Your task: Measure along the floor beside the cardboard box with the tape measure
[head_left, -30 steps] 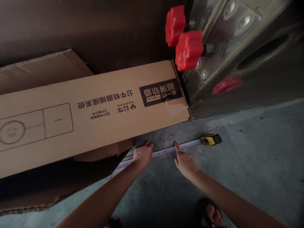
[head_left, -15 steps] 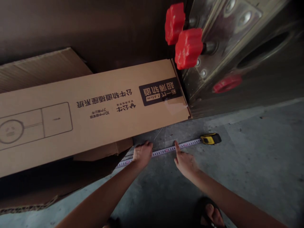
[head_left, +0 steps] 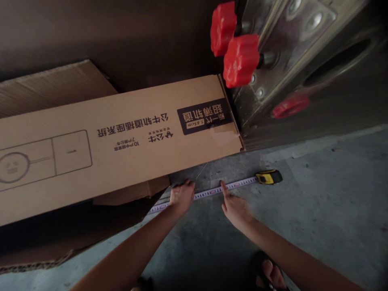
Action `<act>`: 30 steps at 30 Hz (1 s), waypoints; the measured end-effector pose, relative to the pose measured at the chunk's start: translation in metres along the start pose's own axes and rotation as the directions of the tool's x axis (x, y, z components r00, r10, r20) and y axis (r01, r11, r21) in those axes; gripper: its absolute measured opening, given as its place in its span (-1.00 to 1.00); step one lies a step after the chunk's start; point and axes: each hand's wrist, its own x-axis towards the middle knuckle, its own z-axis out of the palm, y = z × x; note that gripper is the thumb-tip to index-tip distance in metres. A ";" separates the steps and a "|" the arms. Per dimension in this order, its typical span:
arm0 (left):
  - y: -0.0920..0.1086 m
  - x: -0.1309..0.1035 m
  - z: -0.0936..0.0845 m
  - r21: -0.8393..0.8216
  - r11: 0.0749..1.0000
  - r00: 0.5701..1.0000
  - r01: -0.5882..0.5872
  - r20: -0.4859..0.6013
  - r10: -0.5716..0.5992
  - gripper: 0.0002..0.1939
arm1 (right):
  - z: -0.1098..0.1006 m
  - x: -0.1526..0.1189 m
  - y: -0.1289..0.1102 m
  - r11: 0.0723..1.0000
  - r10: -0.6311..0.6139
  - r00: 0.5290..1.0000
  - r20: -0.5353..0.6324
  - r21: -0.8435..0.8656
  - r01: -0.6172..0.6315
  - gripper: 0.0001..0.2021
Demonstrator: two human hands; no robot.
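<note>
Still both hands (head_left: 209,202) on tape (head_left: 236,185).

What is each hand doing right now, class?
Left hand: curled, pressing down on the tape measure blade.
Right hand: open, index finger pointing onto the blade.

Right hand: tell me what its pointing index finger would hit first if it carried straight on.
The right hand already has its fingertip on the tape measure blade. Going further, it would cross bare concrete floor and probably meet the end of the long cardboard box, though depth is unclear.
</note>
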 end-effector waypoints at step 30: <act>0.000 -0.001 -0.001 0.021 1.000 1.000 -0.016 -0.023 0.016 -0.82 | -0.007 0.000 0.011 0.994 -0.024 0.999 -0.038 -0.104 0.020 -0.25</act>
